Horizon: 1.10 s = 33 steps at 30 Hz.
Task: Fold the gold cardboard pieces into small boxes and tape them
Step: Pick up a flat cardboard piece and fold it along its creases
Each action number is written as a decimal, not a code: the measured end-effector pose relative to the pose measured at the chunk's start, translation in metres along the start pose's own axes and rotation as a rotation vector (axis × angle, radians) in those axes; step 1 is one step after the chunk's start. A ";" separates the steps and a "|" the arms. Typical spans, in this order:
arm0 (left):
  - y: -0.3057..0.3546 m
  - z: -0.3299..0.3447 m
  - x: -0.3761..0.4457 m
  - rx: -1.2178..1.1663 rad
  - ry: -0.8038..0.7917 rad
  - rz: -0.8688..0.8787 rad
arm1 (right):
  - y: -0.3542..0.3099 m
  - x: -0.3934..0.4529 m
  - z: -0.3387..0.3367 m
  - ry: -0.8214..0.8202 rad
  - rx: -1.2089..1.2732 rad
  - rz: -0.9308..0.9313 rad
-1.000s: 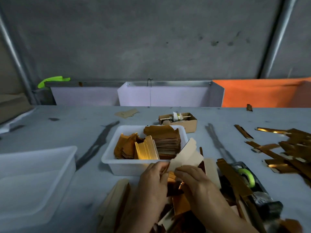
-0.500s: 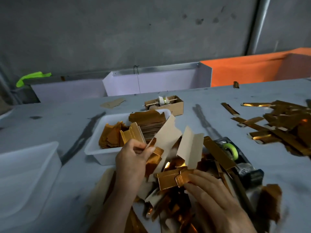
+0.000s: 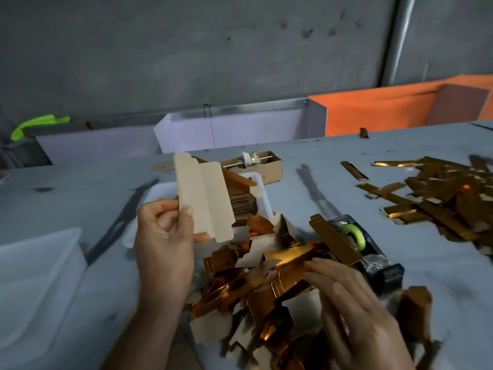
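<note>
Two hands: left [image 3: 162,244] pinches one cardboard piece [image 3: 203,197].

A translucent white plastic bin [image 3: 32,276] sits at lower left on the grey table [image 3: 333,153]; a small brown cardboard box [image 3: 268,166] stands centre, an orange panel [image 3: 373,113] upper right.

Left hand [image 3: 162,236] pinching cardboard blank [image 3: 204,201], perhaps creased
</note>
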<state>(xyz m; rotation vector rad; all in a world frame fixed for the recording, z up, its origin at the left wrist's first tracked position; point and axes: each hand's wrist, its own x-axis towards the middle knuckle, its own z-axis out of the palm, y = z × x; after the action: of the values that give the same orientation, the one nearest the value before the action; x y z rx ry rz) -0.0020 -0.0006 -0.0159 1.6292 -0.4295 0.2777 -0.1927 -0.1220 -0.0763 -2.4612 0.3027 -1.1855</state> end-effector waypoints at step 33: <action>0.028 -0.009 -0.053 -0.387 -0.389 -0.344 | -0.037 0.060 0.011 -0.315 0.825 0.737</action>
<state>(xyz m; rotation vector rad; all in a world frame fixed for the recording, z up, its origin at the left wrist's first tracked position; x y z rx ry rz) -0.0611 0.0129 -0.0125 1.3410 -0.4536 -0.3691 -0.1463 -0.1076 -0.0241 -1.5466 0.4571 -0.4461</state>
